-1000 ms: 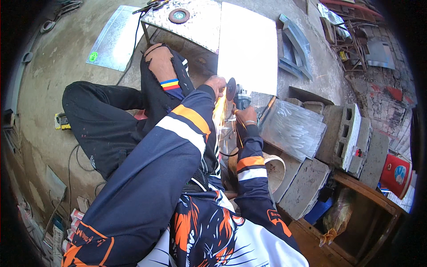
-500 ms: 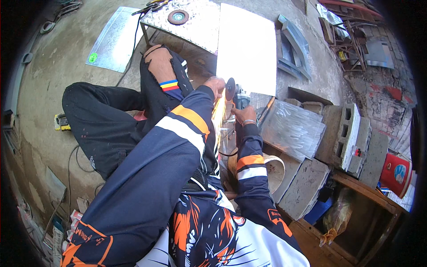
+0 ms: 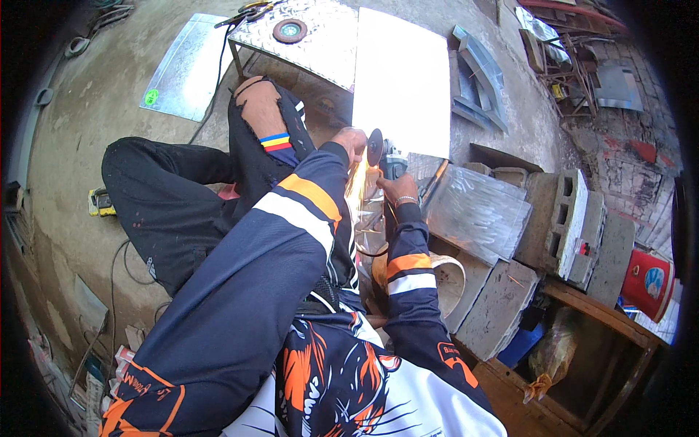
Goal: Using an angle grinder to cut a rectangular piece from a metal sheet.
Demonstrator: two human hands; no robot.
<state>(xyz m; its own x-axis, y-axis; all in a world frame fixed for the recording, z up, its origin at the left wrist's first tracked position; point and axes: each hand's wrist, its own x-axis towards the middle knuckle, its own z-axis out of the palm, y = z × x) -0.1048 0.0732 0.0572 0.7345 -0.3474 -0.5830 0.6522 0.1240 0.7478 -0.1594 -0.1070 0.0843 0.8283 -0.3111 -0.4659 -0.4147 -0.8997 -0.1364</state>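
Note:
My right hand (image 3: 399,189) is wrapped round the body of an angle grinder (image 3: 394,166). The grinder's dark round disc (image 3: 375,148) stands edge-up beside my left hand, and orange sparks (image 3: 357,180) stream from it down toward my lap. At the near left corner of a bright, shiny metal sheet (image 3: 402,80), the fingers of my left hand (image 3: 352,141) are curled closed on its edge; the fingertips are partly hidden. The exact spot where disc and metal meet is hard to make out.
A low metal table (image 3: 313,36) bears a loose grinding disc (image 3: 290,30). Another sheet (image 3: 186,65) lies on the floor at left, bent metal pieces (image 3: 480,80) at right. Concrete blocks (image 3: 564,226), a scuffed metal plate (image 3: 480,211) and a red bucket (image 3: 646,284) stand rightward. Cables trail at left.
Both hands and the grinder keep nearly the same place, with only a slight shift of the view. Sparks still fly, their stream somewhat changed in shape.

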